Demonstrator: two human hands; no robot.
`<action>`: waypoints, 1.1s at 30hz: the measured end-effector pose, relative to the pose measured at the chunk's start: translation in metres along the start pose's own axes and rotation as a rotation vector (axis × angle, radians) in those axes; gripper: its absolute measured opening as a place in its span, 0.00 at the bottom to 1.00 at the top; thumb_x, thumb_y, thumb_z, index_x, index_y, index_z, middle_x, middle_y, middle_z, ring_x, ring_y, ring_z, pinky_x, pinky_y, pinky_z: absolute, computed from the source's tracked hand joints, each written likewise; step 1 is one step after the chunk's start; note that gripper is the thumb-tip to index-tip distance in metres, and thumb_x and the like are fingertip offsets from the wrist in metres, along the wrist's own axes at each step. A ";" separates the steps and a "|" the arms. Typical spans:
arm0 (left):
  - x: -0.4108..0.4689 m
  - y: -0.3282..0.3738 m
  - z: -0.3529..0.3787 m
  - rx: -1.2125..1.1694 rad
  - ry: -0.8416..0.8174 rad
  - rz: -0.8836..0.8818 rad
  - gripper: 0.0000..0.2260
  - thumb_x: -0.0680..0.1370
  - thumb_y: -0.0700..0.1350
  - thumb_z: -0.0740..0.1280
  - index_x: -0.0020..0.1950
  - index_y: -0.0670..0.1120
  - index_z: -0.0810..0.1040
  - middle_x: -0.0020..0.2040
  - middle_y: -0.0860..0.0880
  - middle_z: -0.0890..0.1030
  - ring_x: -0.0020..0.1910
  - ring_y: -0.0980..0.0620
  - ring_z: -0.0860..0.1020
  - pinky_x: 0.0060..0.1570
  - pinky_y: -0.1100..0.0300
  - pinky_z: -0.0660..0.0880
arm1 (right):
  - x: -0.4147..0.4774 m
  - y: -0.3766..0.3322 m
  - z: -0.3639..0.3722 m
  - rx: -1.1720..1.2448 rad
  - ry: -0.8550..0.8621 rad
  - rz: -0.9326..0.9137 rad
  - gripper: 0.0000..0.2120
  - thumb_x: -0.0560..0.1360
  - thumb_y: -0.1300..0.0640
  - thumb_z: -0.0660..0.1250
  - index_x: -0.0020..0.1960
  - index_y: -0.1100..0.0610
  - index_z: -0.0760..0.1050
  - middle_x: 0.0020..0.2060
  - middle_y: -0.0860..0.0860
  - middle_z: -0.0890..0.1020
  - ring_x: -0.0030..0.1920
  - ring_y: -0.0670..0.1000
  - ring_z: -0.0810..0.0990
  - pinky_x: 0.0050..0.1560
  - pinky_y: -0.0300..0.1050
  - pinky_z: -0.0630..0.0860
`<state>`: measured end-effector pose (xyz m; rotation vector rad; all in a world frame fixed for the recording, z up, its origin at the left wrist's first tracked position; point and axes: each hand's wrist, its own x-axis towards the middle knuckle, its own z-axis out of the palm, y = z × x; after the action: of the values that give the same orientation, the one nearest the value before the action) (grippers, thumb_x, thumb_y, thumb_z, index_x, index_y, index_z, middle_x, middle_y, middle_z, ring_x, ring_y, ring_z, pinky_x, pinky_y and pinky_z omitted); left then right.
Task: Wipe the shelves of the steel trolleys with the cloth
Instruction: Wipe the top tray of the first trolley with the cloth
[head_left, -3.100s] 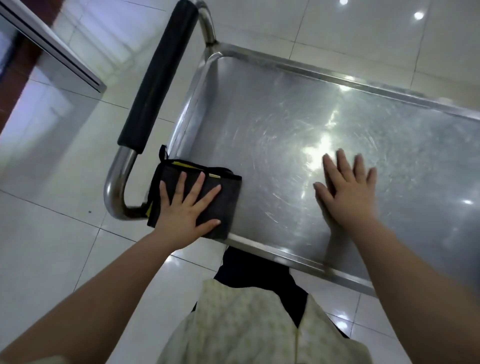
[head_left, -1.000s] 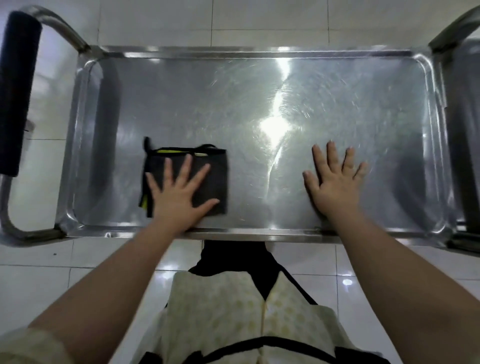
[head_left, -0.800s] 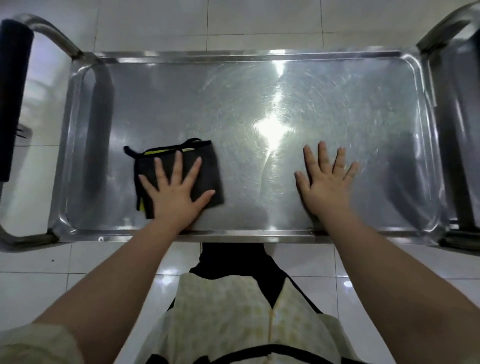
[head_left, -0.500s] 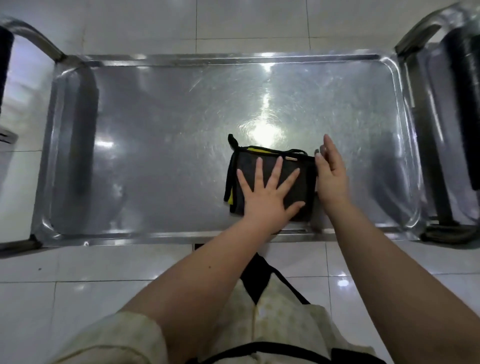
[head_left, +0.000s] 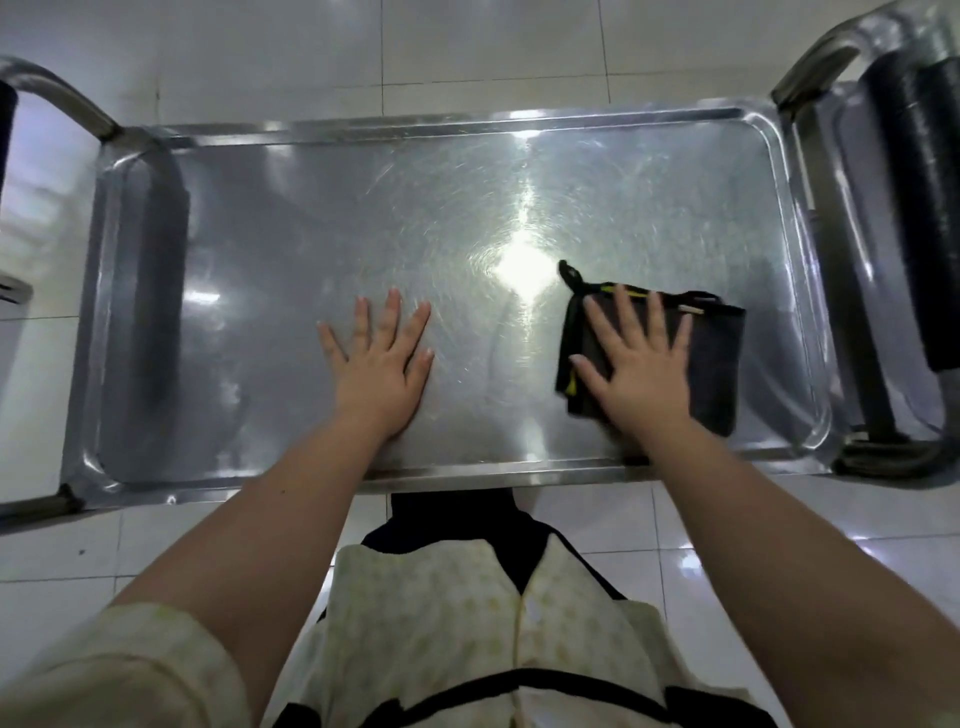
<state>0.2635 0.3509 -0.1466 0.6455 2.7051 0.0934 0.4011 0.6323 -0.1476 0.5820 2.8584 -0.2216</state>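
The dark cloth (head_left: 714, 364) lay folded on the right part of the steel trolley shelf (head_left: 291, 249), near its front rim. The right hand (head_left: 641, 379) pressed flat on the cloth, fingers straight and spread. The left hand (head_left: 382, 369) rested open on bare steel near the middle, well apart from the cloth. A black-padded handle (head_left: 919, 208) stood beyond the shelf's right end.

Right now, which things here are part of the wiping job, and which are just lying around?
In the job:
cloth, pressed flat by the right hand
shelf, with the left hand flat on it

Just there:
black handle
floor
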 end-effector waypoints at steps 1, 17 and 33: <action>0.000 0.000 0.001 0.007 0.002 -0.001 0.24 0.83 0.61 0.44 0.79 0.63 0.42 0.81 0.54 0.40 0.78 0.45 0.36 0.69 0.32 0.32 | -0.003 0.033 -0.003 0.004 0.009 0.089 0.35 0.74 0.27 0.40 0.78 0.38 0.45 0.80 0.48 0.48 0.79 0.60 0.44 0.73 0.70 0.41; 0.003 -0.005 0.007 -0.038 0.039 0.011 0.23 0.83 0.58 0.45 0.78 0.65 0.41 0.81 0.55 0.42 0.79 0.46 0.39 0.70 0.31 0.36 | -0.042 -0.095 0.018 -0.018 0.029 -0.392 0.33 0.75 0.32 0.55 0.78 0.40 0.55 0.78 0.48 0.57 0.78 0.64 0.49 0.74 0.69 0.46; 0.003 -0.004 0.002 -0.031 0.016 0.020 0.24 0.83 0.59 0.44 0.79 0.63 0.45 0.81 0.54 0.42 0.79 0.45 0.38 0.67 0.27 0.34 | -0.032 -0.026 0.004 -0.027 -0.081 0.170 0.36 0.71 0.26 0.37 0.76 0.35 0.33 0.78 0.46 0.35 0.76 0.68 0.36 0.70 0.72 0.35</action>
<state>0.2600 0.3488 -0.1505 0.6658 2.7068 0.1457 0.4204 0.5963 -0.1413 0.7870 2.7117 -0.1741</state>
